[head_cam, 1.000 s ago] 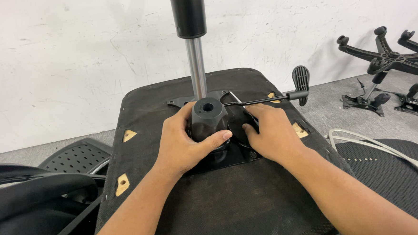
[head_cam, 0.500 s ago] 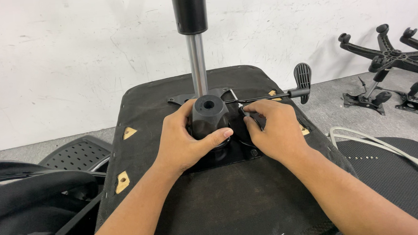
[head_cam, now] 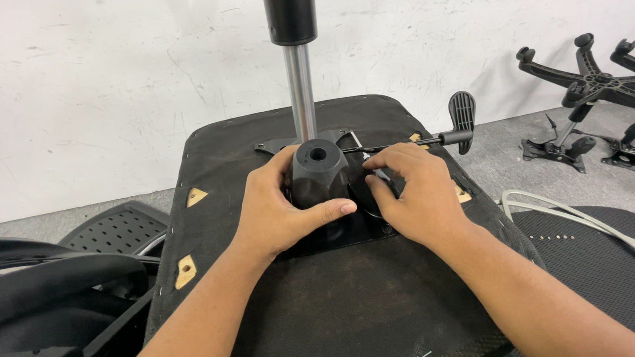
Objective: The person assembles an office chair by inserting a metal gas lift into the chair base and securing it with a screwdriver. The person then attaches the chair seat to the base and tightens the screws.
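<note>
From the head view, the left hand (head_cam: 279,209) is wrapped around a black knob (head_cam: 319,172) in the middle of the upturned seat (head_cam: 338,300). The right hand (head_cam: 412,191) is curled, fingertips pinching something small just beside the knob; I cannot tell what. A lever (head_cam: 442,137) sticks out behind.

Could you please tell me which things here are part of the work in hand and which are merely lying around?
In hand:
- left hand gripping the black plastic knob
- right hand on the black metal mechanism plate
- upturned black seat base
- black paddle lever

Lying about:
- black star-shaped chair bases
- white cables
- perforated black panel
</note>
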